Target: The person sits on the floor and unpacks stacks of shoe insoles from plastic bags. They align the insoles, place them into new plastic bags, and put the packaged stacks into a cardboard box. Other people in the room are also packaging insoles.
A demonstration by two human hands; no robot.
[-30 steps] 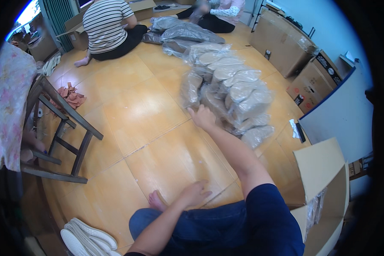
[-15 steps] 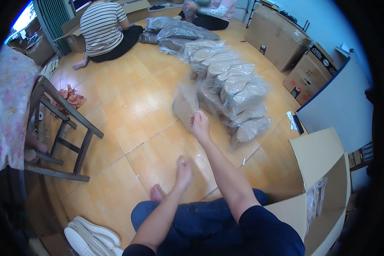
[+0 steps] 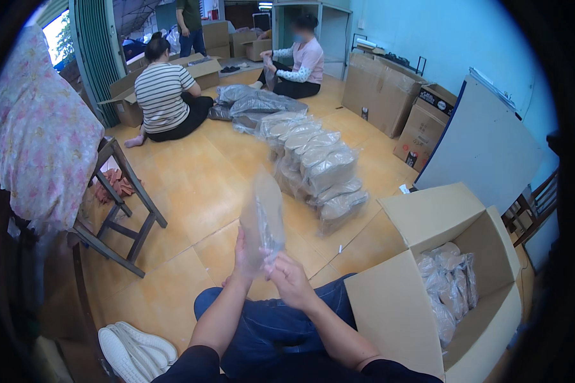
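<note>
Upright above my lap is a see-through plastic bag of tan shoe soles (image 3: 263, 210), slightly blurred. My right hand (image 3: 289, 281) pinches the bag's lower end. Against its left side, my left hand (image 3: 241, 256) grips it low down, with part of the fingers hidden behind. Beyond it on the floor lies a stack of similar bagged soles (image 3: 319, 159) in a long row. An open cardboard box (image 3: 390, 313) stands at my right, with several bagged soles (image 3: 450, 281) inside.
White soles (image 3: 137, 345) lie at my lower left. A wooden stool (image 3: 124, 230) and a flower-patterned cloth (image 3: 45, 134) are on the left. Grey bags (image 3: 255, 105) lie farther off. Two people sit on the floor beyond, another stands behind. A whiteboard (image 3: 479, 140) leans at right.
My right hand has drawn the bagged soles away from the stack toward me, and my left hand has come up to hold them. The view has tilted up and turned right.
</note>
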